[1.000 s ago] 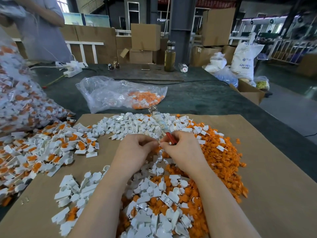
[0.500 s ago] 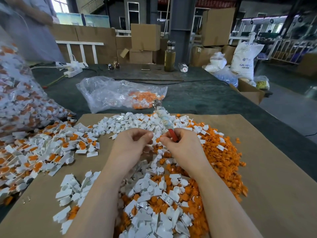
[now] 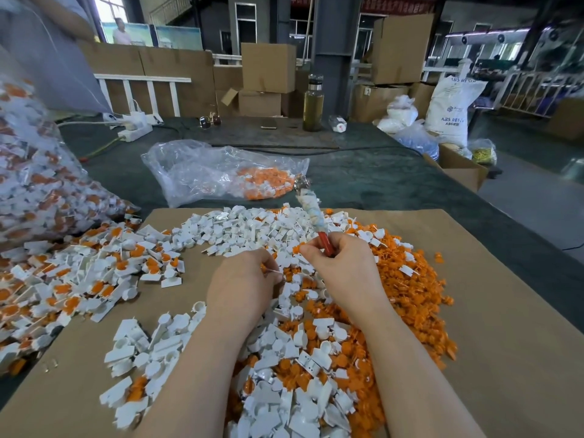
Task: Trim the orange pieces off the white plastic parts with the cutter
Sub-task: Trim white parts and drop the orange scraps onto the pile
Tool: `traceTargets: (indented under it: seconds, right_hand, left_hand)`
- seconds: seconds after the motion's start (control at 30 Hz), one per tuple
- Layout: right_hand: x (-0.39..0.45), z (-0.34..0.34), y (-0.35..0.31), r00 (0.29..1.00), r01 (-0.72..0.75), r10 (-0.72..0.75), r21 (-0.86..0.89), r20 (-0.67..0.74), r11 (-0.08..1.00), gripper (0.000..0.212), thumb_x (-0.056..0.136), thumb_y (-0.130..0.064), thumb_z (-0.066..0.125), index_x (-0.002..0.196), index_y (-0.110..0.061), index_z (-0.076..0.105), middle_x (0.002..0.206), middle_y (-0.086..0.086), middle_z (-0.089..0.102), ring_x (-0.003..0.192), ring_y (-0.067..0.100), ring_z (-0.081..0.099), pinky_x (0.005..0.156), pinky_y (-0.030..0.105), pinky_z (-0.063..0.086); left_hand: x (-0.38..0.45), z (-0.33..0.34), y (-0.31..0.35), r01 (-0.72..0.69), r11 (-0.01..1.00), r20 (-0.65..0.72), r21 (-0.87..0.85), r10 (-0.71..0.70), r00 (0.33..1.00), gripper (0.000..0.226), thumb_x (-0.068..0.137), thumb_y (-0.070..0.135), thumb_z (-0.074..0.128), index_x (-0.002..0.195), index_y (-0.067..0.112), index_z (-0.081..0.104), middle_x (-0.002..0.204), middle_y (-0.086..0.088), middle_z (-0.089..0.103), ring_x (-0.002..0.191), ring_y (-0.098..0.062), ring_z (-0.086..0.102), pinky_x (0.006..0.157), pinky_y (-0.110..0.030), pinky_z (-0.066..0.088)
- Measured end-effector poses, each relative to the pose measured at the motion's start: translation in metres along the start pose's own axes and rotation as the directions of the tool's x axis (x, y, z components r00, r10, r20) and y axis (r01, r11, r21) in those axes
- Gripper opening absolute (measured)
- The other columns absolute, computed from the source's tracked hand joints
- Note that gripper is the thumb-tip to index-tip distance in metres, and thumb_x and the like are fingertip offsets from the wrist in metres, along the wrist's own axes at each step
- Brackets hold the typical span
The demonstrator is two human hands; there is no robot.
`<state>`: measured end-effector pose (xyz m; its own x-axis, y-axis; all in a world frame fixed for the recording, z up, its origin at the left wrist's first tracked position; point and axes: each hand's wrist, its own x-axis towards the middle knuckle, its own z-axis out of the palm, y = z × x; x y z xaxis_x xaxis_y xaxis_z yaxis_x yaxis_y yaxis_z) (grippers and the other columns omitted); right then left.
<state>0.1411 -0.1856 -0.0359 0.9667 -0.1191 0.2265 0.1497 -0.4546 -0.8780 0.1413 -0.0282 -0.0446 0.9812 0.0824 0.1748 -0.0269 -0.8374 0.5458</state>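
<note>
Both hands busy over the heap of trimmed parts

Left hand [image 3: 243,279] pinches a thin white plastic part [image 3: 274,271]; right hand [image 3: 339,263] grips the red-handled cutter [image 3: 316,222], its cloth-wrapped end pointing away, above loose orange pieces [image 3: 410,279] on the cardboard-covered desk [image 3: 505,311]

Single view only: head-worn wide-angle, looking forward and down over the person's own forearms. Left hand [image 3: 243,279] and right hand [image 3: 341,267] sit near centre frame, close to the lens. Cardboard sheet [image 3: 505,311] on the bench [image 3: 379,178] fills the lower half; upper third takes in the far bench edge and stacked boxes [image 3: 268,67] well behind. Strong barrel distortion at the edges. No second view to overlap.
</note>
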Motion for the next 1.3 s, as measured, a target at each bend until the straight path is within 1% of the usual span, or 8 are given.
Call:
traceTargets:
  seconds: [0.27, 0.4, 0.5, 0.6, 0.7, 0.8, 1.0, 1.3]
  right_hand:
    - [0.0, 0.001, 0.001, 1.0, -0.012, 0.012, 0.006, -0.013, 1.0, 0.019, 0.088, -0.036, 0.068, 0.074, -0.024, 0.065, 0.051, -0.013, 0.053, 0.045, 0.0, 0.048, 0.045, 0.018, 0.041]
    - [0.0, 0.001, 0.001, 1.0, -0.003, 0.003, 0.008, -0.019, 1.0, 0.019, 0.089, -0.035, 0.068, 0.074, -0.023, 0.065, 0.05, -0.012, 0.051, 0.043, 0.001, 0.046, 0.043, 0.016, 0.038]
    - [0.0, 0.001, -0.001, 1.0, 0.008, -0.008, 0.0, -0.028, 1.0, 0.019, 0.089, -0.035, 0.067, 0.074, -0.024, 0.064, 0.053, -0.01, 0.051, 0.045, 0.001, 0.045, 0.043, 0.017, 0.038]
    - [-0.001, 0.001, -0.002, 0.999, 0.024, -0.024, 0.004, -0.041, 1.0, 0.017, 0.09, -0.033, 0.066, 0.075, -0.025, 0.063, 0.053, -0.01, 0.051, 0.046, 0.002, 0.045, 0.044, 0.016, 0.037]
    - [-0.002, 0.001, -0.003, 0.998, 0.045, -0.045, -0.002, -0.041, 0.999, 0.018, 0.09, -0.032, 0.065, 0.075, -0.023, 0.063, 0.055, -0.007, 0.051, 0.047, 0.004, 0.042, 0.046, 0.021, 0.038]
    - [-0.002, 0.002, -0.003, 0.997, 0.062, -0.063, -0.009, -0.05, 0.998, 0.018, 0.09, -0.033, 0.066, 0.075, -0.023, 0.063, 0.056, -0.006, 0.051, 0.048, 0.005, 0.044, 0.044, 0.018, 0.037]
    - [-0.001, 0.002, -0.005, 0.996, 0.055, -0.054, 0.011, -0.068, 0.998, 0.016, 0.089, -0.034, 0.068, 0.075, -0.028, 0.062, 0.054, -0.018, 0.056, 0.048, 0.0, 0.049, 0.042, 0.013, 0.037]
    - [-0.003, 0.003, -0.01, 0.993, 0.066, -0.066, -0.003, -0.096, 0.998, 0.016, 0.089, -0.037, 0.067, 0.076, -0.029, 0.062, 0.062, -0.006, 0.058, 0.054, 0.001, 0.052, 0.045, 0.014, 0.039]
  left_hand:
    - [0.0, 0.004, 0.003, 0.045, 0.997, -0.01, -0.065, -0.046, 0.999, 0.023, 0.081, 0.051, 0.074, 0.082, 0.029, 0.068, 0.077, 0.008, 0.065, 0.079, -0.013, 0.061, 0.056, -0.023, 0.04]
    - [-0.001, 0.004, 0.005, 0.02, 0.999, -0.045, -0.045, -0.022, 0.999, 0.013, 0.084, 0.039, 0.073, 0.091, 0.03, 0.068, 0.075, 0.014, 0.059, 0.08, -0.012, 0.059, 0.058, -0.023, 0.038]
    - [-0.001, 0.002, 0.008, 0.034, 0.984, -0.05, -0.176, -0.043, 0.998, 0.01, 0.085, 0.028, 0.07, 0.093, 0.034, 0.067, 0.074, 0.019, 0.057, 0.071, 0.0, 0.055, 0.056, -0.012, 0.035]
    - [-0.002, -0.002, 0.013, 0.121, 0.874, 0.001, -0.47, -0.137, 0.991, 0.013, 0.084, 0.018, 0.072, 0.09, 0.03, 0.072, 0.079, 0.013, 0.068, 0.072, -0.008, 0.068, 0.069, -0.028, 0.057]
    - [-0.006, -0.007, 0.018, 0.207, 0.696, 0.086, -0.688, -0.204, 0.975, 0.008, 0.085, 0.019, 0.075, 0.083, 0.027, 0.073, 0.071, 0.002, 0.075, 0.068, -0.021, 0.074, 0.077, -0.044, 0.062]
    - [-0.007, -0.01, 0.022, 0.196, 0.669, 0.066, -0.717, -0.214, 0.975, 0.012, 0.087, 0.032, 0.074, 0.076, 0.028, 0.073, 0.067, 0.004, 0.074, 0.065, -0.016, 0.073, 0.076, -0.041, 0.062]
    - [-0.007, -0.01, 0.023, 0.168, 0.653, 0.042, -0.738, -0.204, 0.978, 0.011, 0.086, 0.015, 0.075, 0.086, 0.025, 0.071, 0.071, 0.009, 0.074, 0.065, -0.007, 0.072, 0.062, -0.026, 0.06]
    - [-0.008, -0.011, 0.026, 0.234, 0.398, 0.126, -0.887, -0.279, 0.952, 0.02, 0.081, 0.008, 0.079, 0.096, 0.017, 0.069, 0.072, -0.001, 0.076, 0.07, -0.014, 0.075, 0.06, -0.026, 0.057]
